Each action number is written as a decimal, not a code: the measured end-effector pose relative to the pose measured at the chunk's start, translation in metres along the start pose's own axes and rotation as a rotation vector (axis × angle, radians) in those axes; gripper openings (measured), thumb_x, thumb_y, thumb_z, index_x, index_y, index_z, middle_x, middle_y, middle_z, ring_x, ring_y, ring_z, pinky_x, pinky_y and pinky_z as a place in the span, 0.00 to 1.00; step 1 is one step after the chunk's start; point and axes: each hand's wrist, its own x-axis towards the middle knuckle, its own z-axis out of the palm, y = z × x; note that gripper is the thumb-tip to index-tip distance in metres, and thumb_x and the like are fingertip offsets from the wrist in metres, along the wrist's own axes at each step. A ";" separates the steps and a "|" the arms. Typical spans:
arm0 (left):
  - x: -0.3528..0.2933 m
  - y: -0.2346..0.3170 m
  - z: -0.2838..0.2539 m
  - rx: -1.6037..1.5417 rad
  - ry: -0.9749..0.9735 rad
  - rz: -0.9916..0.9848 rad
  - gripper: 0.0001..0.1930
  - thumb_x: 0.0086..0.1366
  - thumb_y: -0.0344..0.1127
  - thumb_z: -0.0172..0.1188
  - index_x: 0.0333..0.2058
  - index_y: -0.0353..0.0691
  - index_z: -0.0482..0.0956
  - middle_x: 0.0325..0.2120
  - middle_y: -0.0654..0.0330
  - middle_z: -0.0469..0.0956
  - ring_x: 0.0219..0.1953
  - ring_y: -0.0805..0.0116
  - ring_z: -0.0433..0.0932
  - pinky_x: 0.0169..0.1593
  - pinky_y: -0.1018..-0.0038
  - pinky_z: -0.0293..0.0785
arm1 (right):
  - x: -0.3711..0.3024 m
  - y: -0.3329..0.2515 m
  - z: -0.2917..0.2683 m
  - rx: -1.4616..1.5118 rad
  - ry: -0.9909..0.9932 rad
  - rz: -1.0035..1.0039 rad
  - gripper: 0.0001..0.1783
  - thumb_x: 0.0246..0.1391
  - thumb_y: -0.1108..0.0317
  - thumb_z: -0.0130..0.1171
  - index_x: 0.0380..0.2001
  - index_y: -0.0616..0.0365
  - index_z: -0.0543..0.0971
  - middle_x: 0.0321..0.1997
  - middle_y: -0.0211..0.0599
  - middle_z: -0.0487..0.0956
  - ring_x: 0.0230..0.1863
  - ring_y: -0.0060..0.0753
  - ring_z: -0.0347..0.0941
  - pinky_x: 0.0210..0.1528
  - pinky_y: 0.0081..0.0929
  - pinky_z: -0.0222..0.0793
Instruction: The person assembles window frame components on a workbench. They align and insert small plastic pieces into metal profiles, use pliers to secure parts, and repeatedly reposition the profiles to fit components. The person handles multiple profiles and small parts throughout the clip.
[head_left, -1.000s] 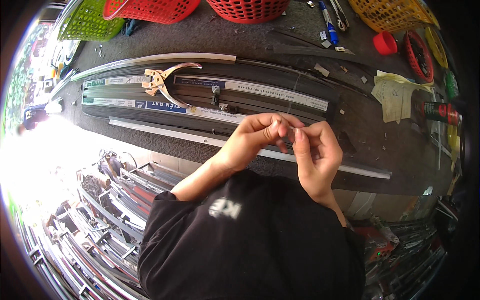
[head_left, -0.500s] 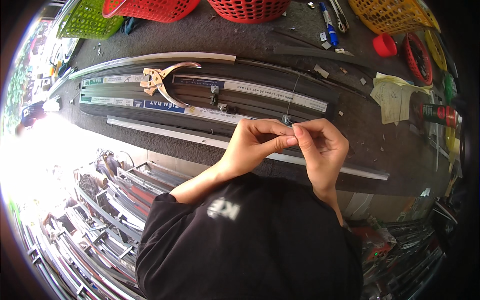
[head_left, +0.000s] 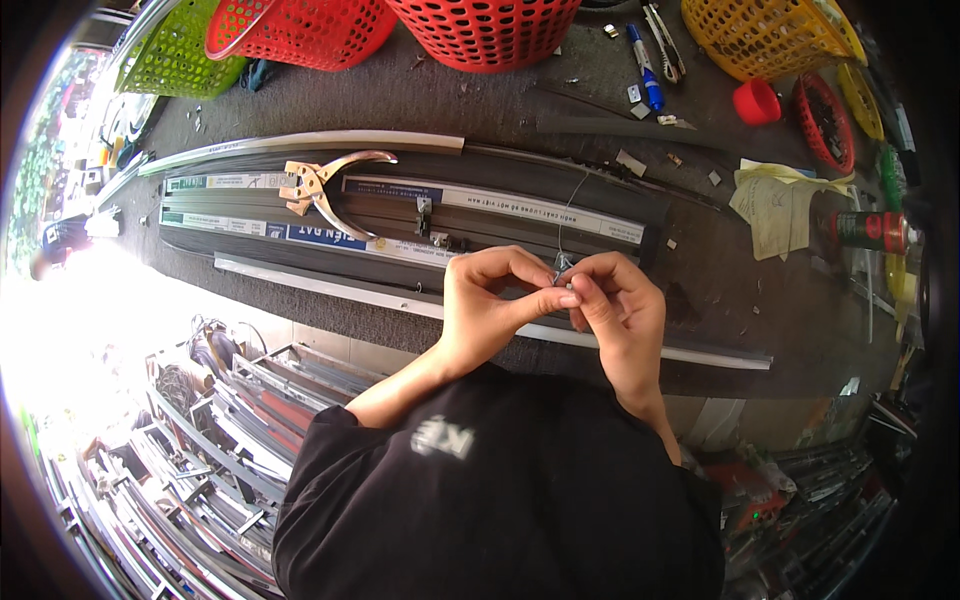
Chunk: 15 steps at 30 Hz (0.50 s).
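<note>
My left hand (head_left: 490, 305) and my right hand (head_left: 628, 308) meet thumb to thumb, both pinched over a small silvery metal piece (head_left: 563, 263). Fingers cover most of that piece, so its exact kind is unclear. A thin wire (head_left: 562, 222) runs up from it, away from me, over the dark profiles (head_left: 520, 228). Left of my hands lies a gold-coloured plier-like tool (head_left: 312, 188) with its curved handles spread. Small metal fittings (head_left: 424, 215) rest on the profiles between that tool and my left hand.
Red baskets (head_left: 485, 40), a green basket (head_left: 180, 60) and a yellow basket (head_left: 775, 40) line the far side. A blue marker (head_left: 645, 68), a red cup (head_left: 757, 102), paper (head_left: 775, 210) and a can (head_left: 868, 232) lie to the right. Metal bars (head_left: 215, 450) fill racks at lower left.
The view has shifted slightly, with the table contents lower in it. My fingers have turned a little around the small piece, and the wire now bows more instead of running straight.
</note>
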 end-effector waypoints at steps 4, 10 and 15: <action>0.004 0.002 -0.003 0.334 0.015 0.195 0.11 0.48 0.30 0.79 0.25 0.35 0.84 0.26 0.59 0.84 0.31 0.68 0.84 0.36 0.75 0.78 | 0.003 0.000 -0.002 -0.006 -0.014 0.028 0.09 0.67 0.66 0.59 0.41 0.62 0.80 0.31 0.26 0.79 0.29 0.11 0.67 0.32 0.13 0.63; 0.013 0.009 -0.004 0.635 0.012 0.459 0.12 0.42 0.25 0.78 0.25 0.36 0.83 0.28 0.59 0.83 0.33 0.66 0.82 0.36 0.73 0.78 | 0.005 -0.001 -0.006 -0.011 -0.041 0.099 0.10 0.65 0.68 0.62 0.41 0.65 0.79 0.28 0.26 0.76 0.29 0.12 0.68 0.32 0.14 0.64; 0.019 0.010 -0.006 0.753 -0.083 0.561 0.13 0.38 0.27 0.77 0.25 0.38 0.83 0.28 0.62 0.81 0.33 0.64 0.81 0.36 0.70 0.79 | 0.006 0.002 -0.009 -0.269 0.017 0.056 0.10 0.60 0.69 0.68 0.38 0.65 0.81 0.28 0.27 0.79 0.31 0.12 0.72 0.35 0.15 0.67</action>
